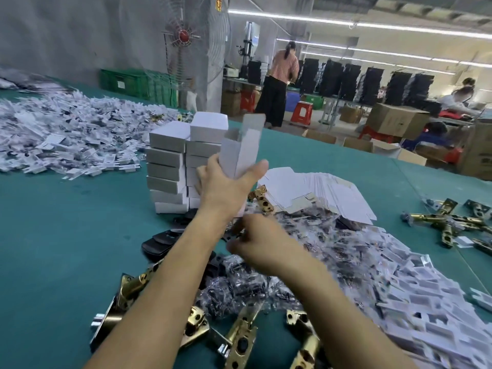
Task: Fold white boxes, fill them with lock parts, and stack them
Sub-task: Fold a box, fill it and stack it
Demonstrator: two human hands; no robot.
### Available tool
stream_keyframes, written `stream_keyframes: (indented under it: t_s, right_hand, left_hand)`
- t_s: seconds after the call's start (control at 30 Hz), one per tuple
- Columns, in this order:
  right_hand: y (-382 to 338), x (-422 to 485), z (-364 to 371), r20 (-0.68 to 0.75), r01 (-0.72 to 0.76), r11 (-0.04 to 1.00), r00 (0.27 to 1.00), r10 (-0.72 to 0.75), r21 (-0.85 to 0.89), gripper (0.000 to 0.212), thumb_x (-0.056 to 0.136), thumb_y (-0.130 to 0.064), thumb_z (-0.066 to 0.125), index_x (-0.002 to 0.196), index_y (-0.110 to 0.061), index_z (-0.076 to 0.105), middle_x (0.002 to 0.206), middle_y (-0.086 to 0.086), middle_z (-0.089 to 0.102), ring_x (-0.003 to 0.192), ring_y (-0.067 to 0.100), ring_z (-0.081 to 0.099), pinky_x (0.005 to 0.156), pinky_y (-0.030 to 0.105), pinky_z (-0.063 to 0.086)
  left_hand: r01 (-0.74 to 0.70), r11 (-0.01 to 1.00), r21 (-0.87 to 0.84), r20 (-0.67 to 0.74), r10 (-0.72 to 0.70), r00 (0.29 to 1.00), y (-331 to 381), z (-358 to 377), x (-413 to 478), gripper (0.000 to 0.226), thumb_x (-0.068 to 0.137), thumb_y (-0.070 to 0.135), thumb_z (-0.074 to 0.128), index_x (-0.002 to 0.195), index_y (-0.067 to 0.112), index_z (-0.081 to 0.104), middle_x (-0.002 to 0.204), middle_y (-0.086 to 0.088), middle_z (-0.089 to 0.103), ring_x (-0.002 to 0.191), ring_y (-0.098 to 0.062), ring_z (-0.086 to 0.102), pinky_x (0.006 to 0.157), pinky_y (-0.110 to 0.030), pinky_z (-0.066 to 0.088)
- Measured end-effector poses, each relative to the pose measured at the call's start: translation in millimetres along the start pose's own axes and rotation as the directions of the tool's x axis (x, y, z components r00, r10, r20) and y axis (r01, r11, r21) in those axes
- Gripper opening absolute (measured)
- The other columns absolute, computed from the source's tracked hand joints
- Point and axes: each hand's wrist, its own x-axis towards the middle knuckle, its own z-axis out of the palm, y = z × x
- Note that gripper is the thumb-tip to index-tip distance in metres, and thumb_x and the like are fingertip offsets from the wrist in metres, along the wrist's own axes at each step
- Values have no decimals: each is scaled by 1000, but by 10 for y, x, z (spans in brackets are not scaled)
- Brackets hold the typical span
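While my left hand [226,186] curled its fingers [213,161] round a folded, open white box [239,153] upright by the stack of closed boxes [170,161], my right hand [262,247] dug among bagged lock parts [239,286], grip too blurred to tell; filling remained.

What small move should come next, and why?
Probably the right hand should lift one of the bags into the box: the left hand holds it upright, flap open, and the right hand is at the bags.

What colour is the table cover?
Teal green; the table cover shows best in the head view.
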Motion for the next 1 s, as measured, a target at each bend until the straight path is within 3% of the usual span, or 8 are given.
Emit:
stream_keyframes:
  t_s: [0.13, 0.27, 0.4, 0.53, 0.73, 0.87, 0.93, 1.0]
  right_hand:
    - [-40, 179, 186, 117, 16, 997, 993, -24, 69, 24, 91, -24, 62, 111, -13, 69, 103, 13, 71, 80, 22, 62, 57, 25, 45]
    - [-108, 214, 350, 287, 299, 935, 928, -238, -191, 47, 85, -11, 66, 131, -15, 57, 130, 14, 58, 118, 31, 54, 94, 40, 49]
    - [-140, 202, 451, 284, 379, 885, 910, -302, -272, 44, 86, -7, 64, 129, -11, 56, 134, 13, 53, 119, 32, 51, 95, 43, 47]
    - [-2, 214, 271, 199, 361, 921, 923, -330, -147, 39, 83, -9, 71, 121, -17, 68, 121, 9, 65, 108, 24, 61, 92, 35, 50]
    - [472, -12, -249, -30, 75, 977, 997, -70, 198, 30, 80, -21, 79, 110, -17, 74, 86, -9, 72, 68, 1, 66, 60, 16, 52]
    - [821, -308, -461, -273, -22, 934, 954, 127, 357, 28, 88, -14, 71, 116, -19, 72, 84, -5, 73, 66, 5, 64, 60, 20, 53]
    - [904, -436, -533, -402, -24, 901, 890, 217, 434, 29, 90, -6, 68, 116, -19, 72, 88, -1, 74, 72, 17, 68, 68, 35, 58]
    - [916, -551, -617, -542, 55, 866, 799, 261, 497, 29, 90, -3, 68, 111, -23, 70, 87, 5, 73, 73, 21, 71, 70, 35, 61]
  left_hand:
    - [-64, 998, -3, -222, 61, 973, -41, -62, 51, 92, 36, 66, 77, 110, 26, 38, 104, 10, 32, 118, -25, 40, 105, -45, 41]
    - [-201, 970, -137, -244, 163, 956, -59, -68, 72, 90, 36, 54, 86, 103, 31, 31, 110, 8, 49, 107, -18, 55, 94, -42, 52]
    - [-228, 944, -238, -195, 183, 964, -102, -44, 86, 90, 35, 46, 91, 99, 37, 29, 113, -4, 63, 99, -16, 64, 87, -41, 58]
    - [-260, 946, -192, -222, 216, 951, -70, -37, 49, 95, 40, 52, 93, 117, 31, 41, 113, 3, 65, 100, -15, 65, 86, -43, 58]
    - [-330, 944, 1, -310, 314, 897, -12, -39, -34, 91, 48, 75, 82, 116, 37, 37, 122, 2, 57, 116, -30, 55, 92, -51, 52]
    - [-269, 944, 193, -84, 289, 954, -68, 79, -83, 88, 54, 60, 89, 122, 34, 40, 109, 14, 43, 114, -19, 40, 84, -34, 39]
    - [-282, 909, 306, 79, 271, 959, -123, 154, -124, 86, 57, 48, 93, 125, 35, 42, 109, 12, 39, 111, -17, 35, 82, -32, 34]
    - [-314, 865, 391, 184, 261, 948, -171, 206, -177, 85, 60, 40, 93, 129, 36, 43, 111, 12, 38, 113, -18, 34, 82, -31, 34]
